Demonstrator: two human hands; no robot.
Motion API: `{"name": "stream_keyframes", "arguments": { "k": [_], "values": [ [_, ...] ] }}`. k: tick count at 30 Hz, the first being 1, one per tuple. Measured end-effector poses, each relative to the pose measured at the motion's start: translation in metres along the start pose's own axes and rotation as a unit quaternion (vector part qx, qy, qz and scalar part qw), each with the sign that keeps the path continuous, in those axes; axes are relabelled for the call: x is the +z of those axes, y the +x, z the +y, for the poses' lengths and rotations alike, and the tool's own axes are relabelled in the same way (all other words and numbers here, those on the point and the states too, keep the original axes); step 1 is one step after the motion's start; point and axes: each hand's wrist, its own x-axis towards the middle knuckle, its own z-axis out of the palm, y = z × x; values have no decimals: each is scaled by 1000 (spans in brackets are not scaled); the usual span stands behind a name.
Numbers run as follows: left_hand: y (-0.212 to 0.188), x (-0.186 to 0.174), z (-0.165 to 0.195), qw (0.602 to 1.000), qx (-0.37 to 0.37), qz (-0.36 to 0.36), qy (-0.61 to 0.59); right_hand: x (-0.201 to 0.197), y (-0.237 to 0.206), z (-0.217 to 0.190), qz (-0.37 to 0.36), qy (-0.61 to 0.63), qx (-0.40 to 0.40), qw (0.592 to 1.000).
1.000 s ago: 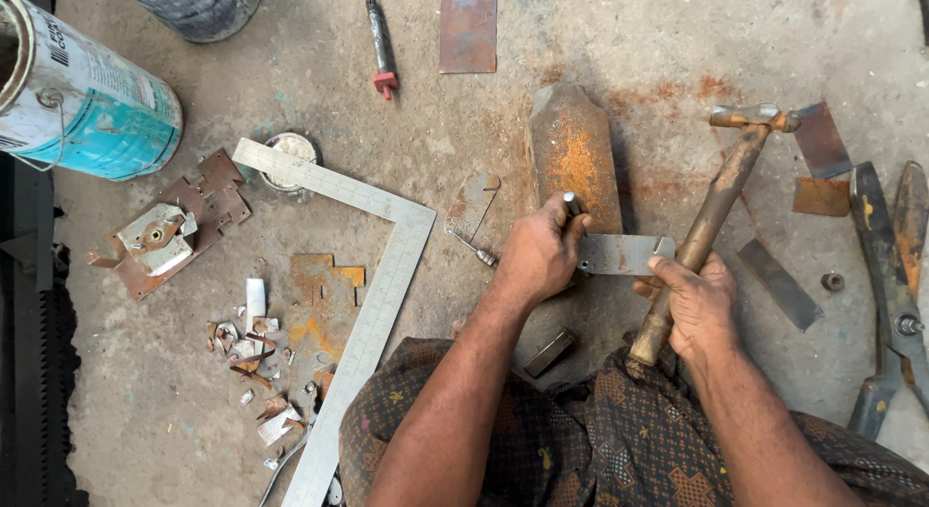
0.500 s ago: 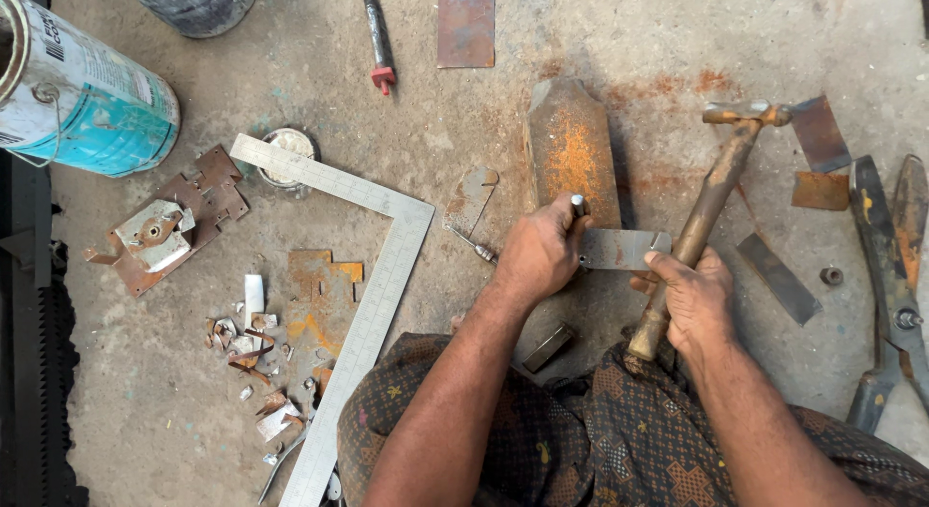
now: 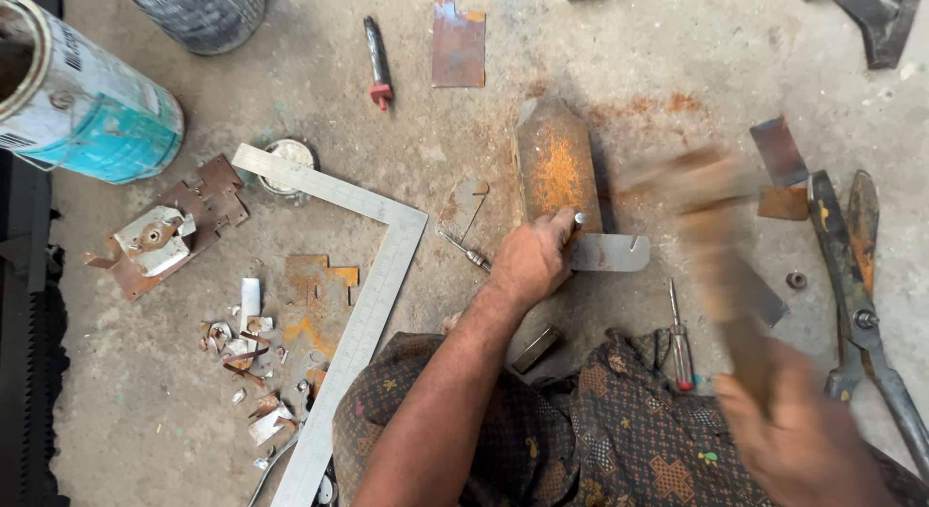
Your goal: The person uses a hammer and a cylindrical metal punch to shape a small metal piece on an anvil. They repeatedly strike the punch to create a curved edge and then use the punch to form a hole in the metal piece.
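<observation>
- Grey metal strip is lying across the rusty iron block on the floor.
- My left hand is pinching a small punch upright on it.
- My right hand is gripping a blurred hammer.
- Tin snips are lying nearby.
</observation>
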Motion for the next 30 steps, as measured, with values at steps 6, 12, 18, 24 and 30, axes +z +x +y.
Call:
{"name": "stream_keyframes", "arguments": {
  "k": [6,12,18,24,30],
  "values": [
    [3,7,-8,999,35,32,-5,-23,8,6,-52,-24,23,998],
    [5,18,-15,999,34,37,2,-8,-2,12,89,59,-32,994],
    [7,18,-13,997,50,48,23,-27,11,15,-37,-23,-5,999],
    [5,22,-15,998,42,36,35,-12,1,9,153,99,-56,982],
    [9,19,-10,997,47,50,35,-3,24,9,12,-10,-20,1000]
  ]
}}
